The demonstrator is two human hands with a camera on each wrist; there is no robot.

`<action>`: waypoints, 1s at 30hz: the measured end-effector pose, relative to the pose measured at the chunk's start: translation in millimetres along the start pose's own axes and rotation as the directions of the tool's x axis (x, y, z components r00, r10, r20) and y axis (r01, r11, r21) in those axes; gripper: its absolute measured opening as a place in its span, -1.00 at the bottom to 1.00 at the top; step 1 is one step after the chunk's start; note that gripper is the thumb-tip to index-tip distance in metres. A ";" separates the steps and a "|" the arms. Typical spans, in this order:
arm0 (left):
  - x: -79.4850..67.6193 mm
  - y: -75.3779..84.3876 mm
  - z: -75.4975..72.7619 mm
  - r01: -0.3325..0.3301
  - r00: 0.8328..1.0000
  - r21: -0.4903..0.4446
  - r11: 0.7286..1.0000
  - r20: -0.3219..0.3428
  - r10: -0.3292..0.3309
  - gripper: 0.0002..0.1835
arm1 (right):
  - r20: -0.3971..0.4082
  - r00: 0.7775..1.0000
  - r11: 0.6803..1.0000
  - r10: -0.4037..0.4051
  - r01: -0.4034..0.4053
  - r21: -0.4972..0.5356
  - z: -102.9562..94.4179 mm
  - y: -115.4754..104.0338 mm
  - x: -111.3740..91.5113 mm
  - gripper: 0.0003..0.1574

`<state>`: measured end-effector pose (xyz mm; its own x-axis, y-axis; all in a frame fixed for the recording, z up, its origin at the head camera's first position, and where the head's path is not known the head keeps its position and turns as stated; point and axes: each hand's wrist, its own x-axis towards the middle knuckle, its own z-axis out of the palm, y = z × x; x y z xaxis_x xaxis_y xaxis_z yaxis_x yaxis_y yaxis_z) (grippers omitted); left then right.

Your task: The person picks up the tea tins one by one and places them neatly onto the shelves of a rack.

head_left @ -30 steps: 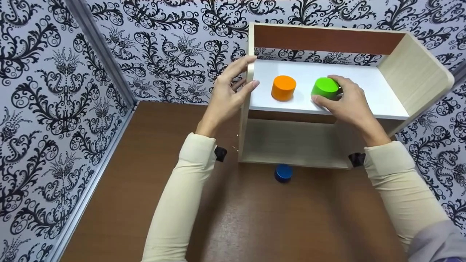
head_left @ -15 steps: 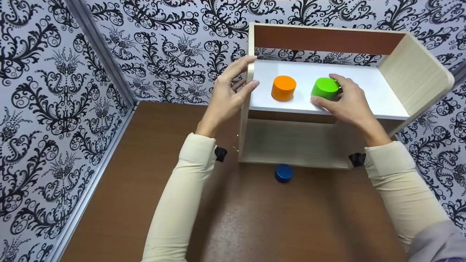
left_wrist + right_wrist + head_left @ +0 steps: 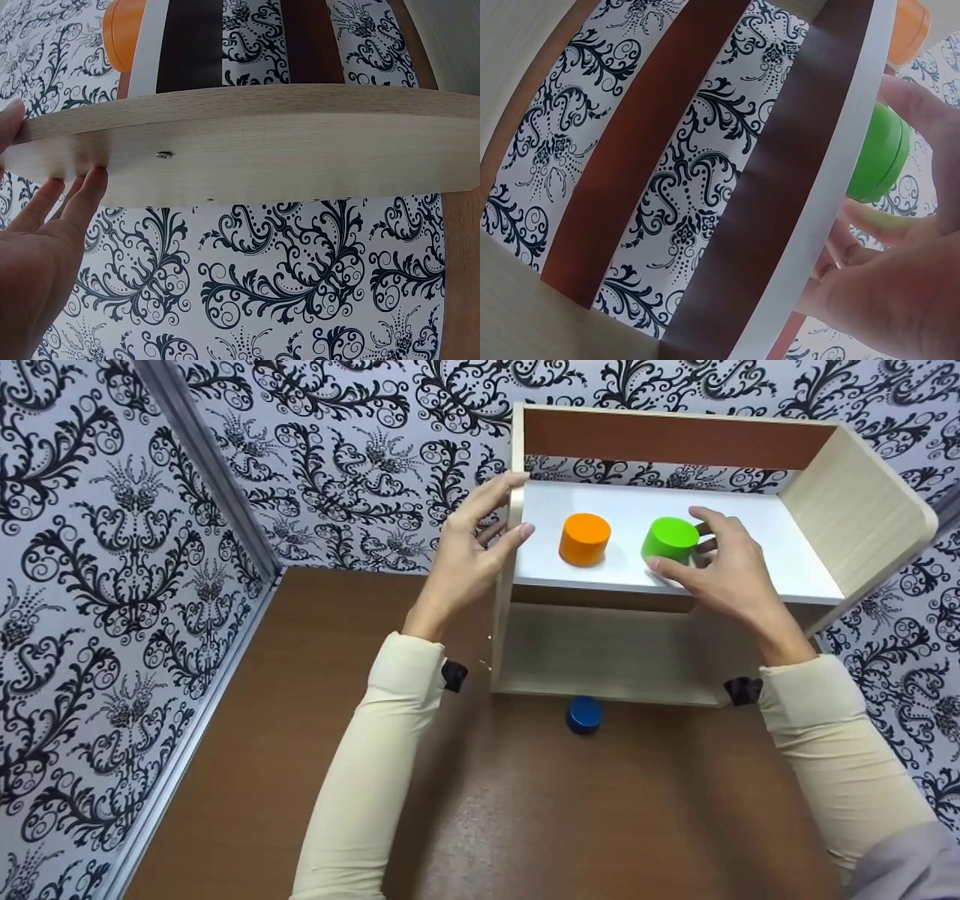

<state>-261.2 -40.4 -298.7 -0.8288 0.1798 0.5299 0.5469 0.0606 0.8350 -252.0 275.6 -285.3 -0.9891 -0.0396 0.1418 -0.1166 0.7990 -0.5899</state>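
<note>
My left hand grips the left side panel of a small wooden shelf unit, with the thumb on the front edge and the other fingers against its outer face. On the white upper shelf stands a green round container, a seam running around it. Around its right side my right hand is spread, the thumb at its lower front and the forefinger lifted away behind it. An orange round container stands to the left on the same shelf.
A small shiny blue round container sits on the brown table, just in front of the unit's lower shelf. The right side panel rises beyond my right hand. Patterned walls stand behind and to the left.
My right hand has loosened from the green container and shifted slightly right, its forefinger moving away. The containers stay in place, and my left hand keeps its grip on the panel.
</note>
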 end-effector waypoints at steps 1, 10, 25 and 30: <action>0.1 -0.3 0.0 -0.001 1.000 0.001 1.000 0.000 0.001 -0.43 | -0.006 1.000 1.000 0.000 0.000 0.002 -0.6 0.0 -1.0 0.22; 0.2 -0.2 -0.2 -0.011 1.000 -0.002 1.000 -0.002 0.011 -0.43 | -0.091 0.995 0.997 -0.049 0.055 0.060 -3.9 2.8 -13.1 0.19; -0.1 -0.5 -0.5 -0.020 1.000 0.001 1.000 0.001 0.020 -0.43 | -0.212 0.972 0.988 -0.105 0.127 0.092 -8.4 8.5 -35.6 0.04; -0.1 -0.3 -0.5 -0.024 1.000 -0.003 1.000 0.003 0.024 -0.43 | -0.236 0.966 0.987 -0.107 0.132 0.093 -8.3 10.7 -43.8 0.01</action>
<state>-261.4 -40.9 -298.9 -0.8149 0.1841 0.5495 0.5665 0.0530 0.8223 -209.2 290.9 -291.2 -0.9214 0.0181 0.3881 -0.2540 0.7278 -0.6370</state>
